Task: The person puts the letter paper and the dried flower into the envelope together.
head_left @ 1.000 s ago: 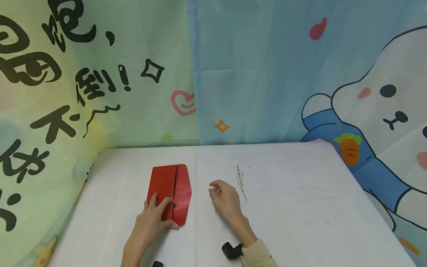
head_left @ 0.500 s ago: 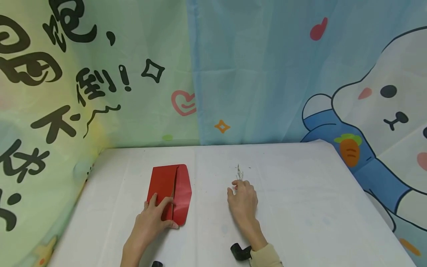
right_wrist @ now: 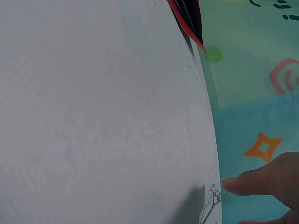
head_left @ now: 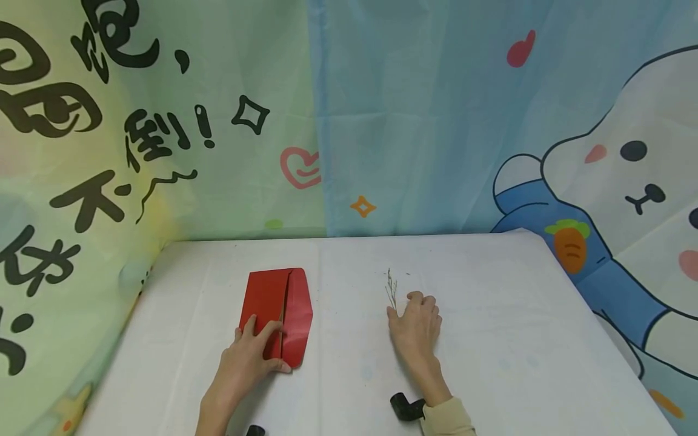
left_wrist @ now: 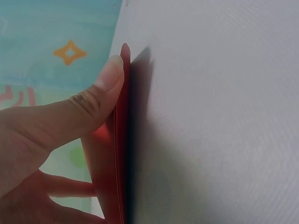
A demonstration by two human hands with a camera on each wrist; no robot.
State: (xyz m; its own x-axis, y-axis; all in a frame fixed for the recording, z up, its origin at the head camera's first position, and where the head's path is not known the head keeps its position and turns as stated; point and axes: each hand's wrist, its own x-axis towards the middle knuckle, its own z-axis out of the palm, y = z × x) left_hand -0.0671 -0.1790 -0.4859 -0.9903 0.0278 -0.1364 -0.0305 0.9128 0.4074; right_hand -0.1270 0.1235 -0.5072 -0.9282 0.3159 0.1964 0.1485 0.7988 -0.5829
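One dried sprig [head_left: 389,289], thin and branching, lying on the white tabletop [head_left: 518,339] right of its middle crease; long axis running roughly away from me, branched tips outward, lower stem hidden behind my right thumb. One right hand [head_left: 417,327], mine, the nearer of the two: thumb apart from the loosely bent fingers, no pinch visible; the sprig is just left and ahead of it, and whether the thumb touches the stem I cannot tell. One red envelope [head_left: 268,303], well left of the sprig, long axis also pointing away from me, paler flap [head_left: 299,315] unfolded toward the sprig. One left hand [head_left: 245,357], mine: fingers spread on the envelope, thumb resting at the flap's near edge. One cream sleeve [head_left: 449,418] on my right arm; one black fitting [head_left: 406,407] beside that wrist. Beyond the table, one printed backdrop [head_left: 414,145] with a carrot motif [head_left: 570,249].
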